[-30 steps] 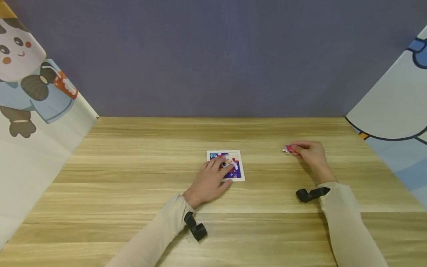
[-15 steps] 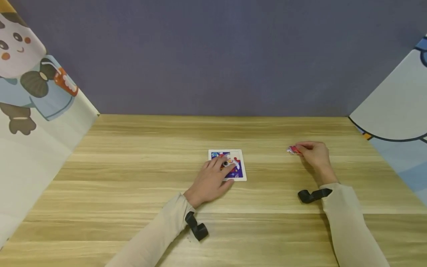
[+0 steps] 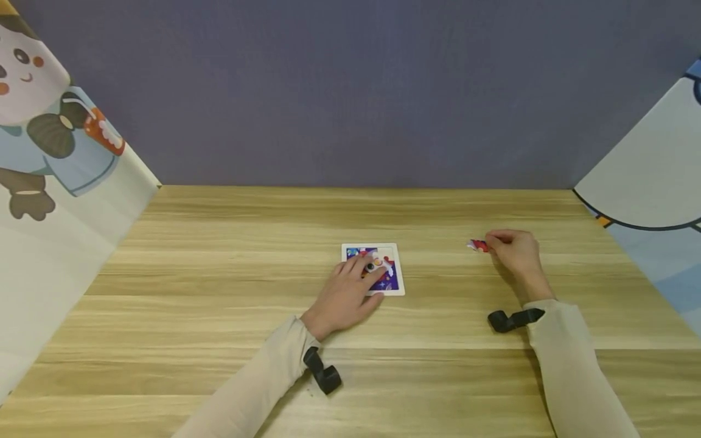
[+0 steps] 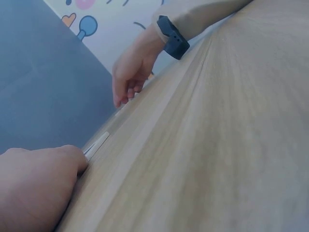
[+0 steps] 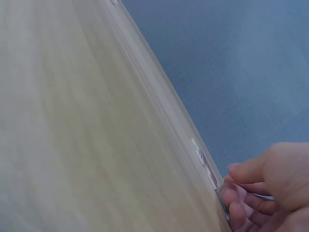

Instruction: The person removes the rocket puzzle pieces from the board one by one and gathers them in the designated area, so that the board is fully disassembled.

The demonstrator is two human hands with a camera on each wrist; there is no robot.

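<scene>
A small square jigsaw puzzle [image 3: 391, 283] with a white frame lies on the wooden table, printed in purple, white and red. Its upper right part shows a pale bare patch. My left hand [image 3: 344, 298] rests on the puzzle's left side with fingers spread, covering part of the picture. Off to the right, my right hand [image 3: 515, 250] pinches a red and white puzzle piece [image 3: 479, 246] between thumb and fingers. In the right wrist view the piece [image 5: 205, 164] appears edge-on at the fingertips, low over the table.
A dark grey-blue panel [image 3: 361, 97] rises behind the table's back edge. Cartoon-printed walls [image 3: 60, 134] stand at left and right. Black straps with a camera [image 3: 323, 372] sit on both wrists. Bare wood [image 3: 432, 316] lies between the hands.
The puzzle piece in my right hand has tilted and shows a narrower face. My left hand stays on the puzzle. The head view has shifted slightly.
</scene>
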